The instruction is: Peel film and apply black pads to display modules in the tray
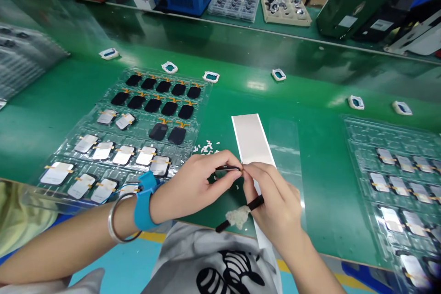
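Our left forearm (69, 248), with its blue wrist strap (146, 202), ends in our left hand (195, 188), fingers closed on black tweezers (227, 168); our right hand (275, 197) grips a black stick (257, 202), a white strip (251, 140) lying just past its fingers.

We see a pale strip (251, 140) edged in white, a green bench (44, 138), black panels (158, 131), a blue wrist strap (146, 202), and grey cloth (182, 257) patterned black and white.
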Demonstrator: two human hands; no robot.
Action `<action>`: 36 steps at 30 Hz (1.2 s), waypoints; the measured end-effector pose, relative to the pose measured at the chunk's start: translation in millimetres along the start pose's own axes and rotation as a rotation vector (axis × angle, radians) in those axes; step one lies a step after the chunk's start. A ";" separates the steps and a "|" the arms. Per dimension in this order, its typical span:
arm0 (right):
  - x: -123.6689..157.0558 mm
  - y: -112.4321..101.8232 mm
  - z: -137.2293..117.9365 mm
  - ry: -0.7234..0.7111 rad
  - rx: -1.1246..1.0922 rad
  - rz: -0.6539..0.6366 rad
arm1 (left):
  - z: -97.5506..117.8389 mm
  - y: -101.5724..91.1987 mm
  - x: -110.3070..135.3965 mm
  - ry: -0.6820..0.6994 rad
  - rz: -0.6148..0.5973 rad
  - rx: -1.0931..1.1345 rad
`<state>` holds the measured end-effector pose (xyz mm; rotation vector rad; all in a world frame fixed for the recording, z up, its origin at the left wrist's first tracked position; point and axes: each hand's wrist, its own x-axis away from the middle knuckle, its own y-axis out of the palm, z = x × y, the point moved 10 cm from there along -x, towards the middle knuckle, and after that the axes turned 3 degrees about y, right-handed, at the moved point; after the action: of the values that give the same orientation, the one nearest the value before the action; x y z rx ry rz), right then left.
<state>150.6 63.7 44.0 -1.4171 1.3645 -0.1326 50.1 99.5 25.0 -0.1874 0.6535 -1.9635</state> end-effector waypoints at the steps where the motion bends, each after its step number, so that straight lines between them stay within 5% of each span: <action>1: -1.0 0.9 0.7 0.000 0.001 -0.012 | -0.3 0.4 -0.1 -0.002 -0.009 -0.014; 7: -16.3 24.1 38.3 0.276 -0.317 -0.303 | -11.1 -13.0 -3.5 -0.051 -0.003 -0.148; 11: -16.6 53.1 60.5 0.485 -0.516 -0.499 | -31.4 -28.6 -4.5 -0.143 0.121 0.042; 15: -14.3 64.2 66.0 0.534 -0.581 -0.509 | -42.7 -18.9 -4.9 -0.196 0.119 0.335; 19: -14.3 59.8 69.4 0.583 -0.683 -0.464 | -29.5 -1.3 -5.0 -0.158 0.007 0.470; 24: -12.7 58.7 73.0 0.682 -0.867 -0.451 | -13.0 12.2 -1.0 -0.096 -0.096 0.460; 36: -9.8 59.4 60.5 0.704 -1.034 -0.450 | -19.5 20.1 -0.9 -0.110 -0.070 0.401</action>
<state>152.6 123.5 -16.8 -2.7285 1.7438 -0.2545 58.4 100.6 -1.7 -0.0700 0.1750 -2.0907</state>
